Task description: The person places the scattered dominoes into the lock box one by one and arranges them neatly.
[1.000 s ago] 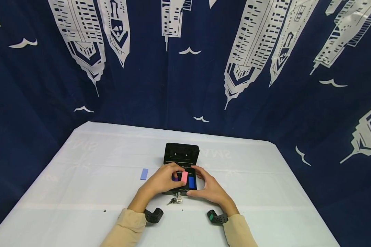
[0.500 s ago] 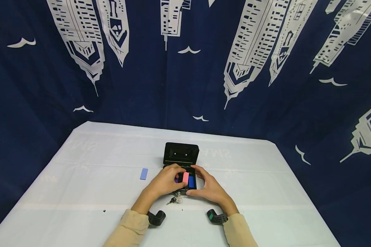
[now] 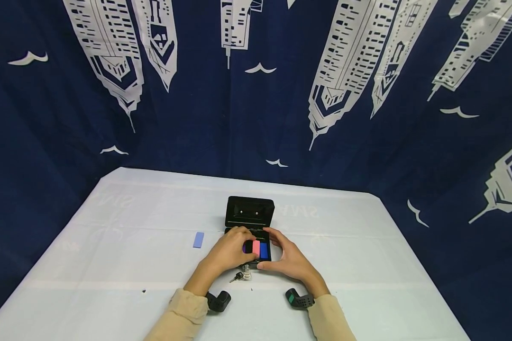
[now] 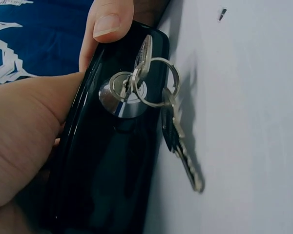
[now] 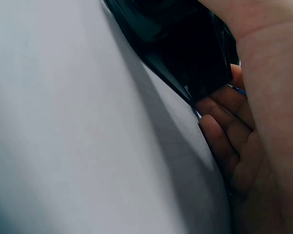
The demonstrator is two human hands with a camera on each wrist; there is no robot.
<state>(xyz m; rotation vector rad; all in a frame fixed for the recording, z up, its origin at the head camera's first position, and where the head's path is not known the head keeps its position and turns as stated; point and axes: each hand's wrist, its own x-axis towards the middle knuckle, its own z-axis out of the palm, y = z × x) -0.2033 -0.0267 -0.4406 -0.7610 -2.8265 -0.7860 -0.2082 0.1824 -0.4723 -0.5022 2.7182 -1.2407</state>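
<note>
A small black cash box (image 3: 250, 211) stands with its lid up in the middle of the table. My left hand (image 3: 228, 251) reaches over its left side and pinches a pink block (image 3: 256, 249) between thumb and fingers, down inside the box. Right beside that block lies a blue block (image 3: 263, 251); a bit of purple shows under my left fingers. My right hand (image 3: 293, 258) grips the box's right side, thumb at the front corner and fingers farther back. In the left wrist view a key on a ring (image 4: 158, 82) sits in the front lock, and a second key (image 4: 188, 165) dangles from it.
A light blue flat piece (image 3: 198, 240) lies on the white table (image 3: 111, 265) left of the box. A tiny dark speck (image 3: 143, 291) is nearer the front left. Behind the table hangs a dark blue curtain (image 3: 196, 132) with white prints.
My left hand has shifted slightly right and lowered the pink block into the box, next to the blue one. My right hand has stayed on the box.
</note>
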